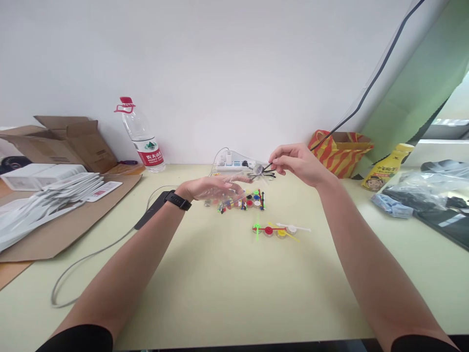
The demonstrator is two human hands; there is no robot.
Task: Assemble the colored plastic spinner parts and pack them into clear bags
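Note:
My left hand [216, 187], with a black band at the wrist, has its fingers closed on a clear plastic bag [234, 188]. Under and beside the bag is a cluster of small coloured spinners [251, 201], partly hidden by the hand. My right hand [298, 164] pinches a thin black arrow spinner [268, 168], whose round base is pale and clear. Nearer to me lies a row of arrow spinners on clear discs: a green one [257, 228], a red one [268, 231], a yellow one [281, 233] and a white one [292, 228].
A white power strip [234, 161] sits by the wall. To the left are a large water bottle [146, 142], a cardboard box [69, 142], white card stacks [47, 178] and a cable [91, 254]. A striped bag [339, 154] and a yellow bottle [386, 166] stand right.

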